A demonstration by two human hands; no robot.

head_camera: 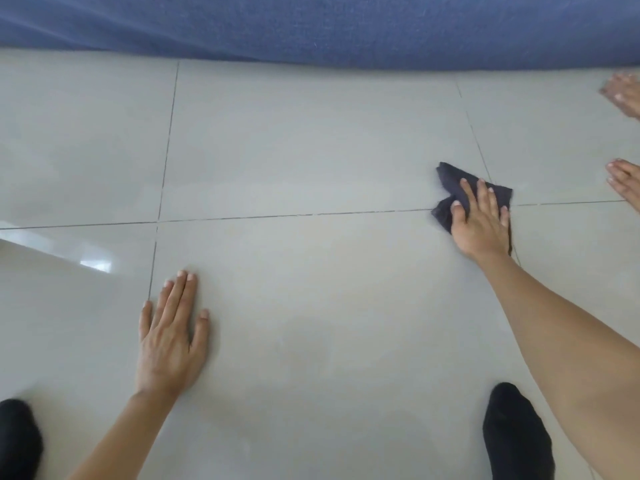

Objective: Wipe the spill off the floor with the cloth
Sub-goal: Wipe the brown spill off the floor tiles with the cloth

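A dark navy cloth (450,181), crumpled into a rough triangle, lies on the grey tiled floor (311,150) where two grout lines cross at the right. My right hand (479,223) presses flat on top of it with fingers spread, and covers its near half. Lower left, my left hand (171,334) rests palm down on the bare tile, fingers apart, holding nothing. I see no distinct puddle, only a faint dull smear (304,341) on the tile between my arms.
A blue fabric edge (311,26) runs along the far side of the floor. Another person's bare fingers or toes (623,95) (625,181) show at the right edge. My feet in black socks (516,438) (17,441) are at the bottom.
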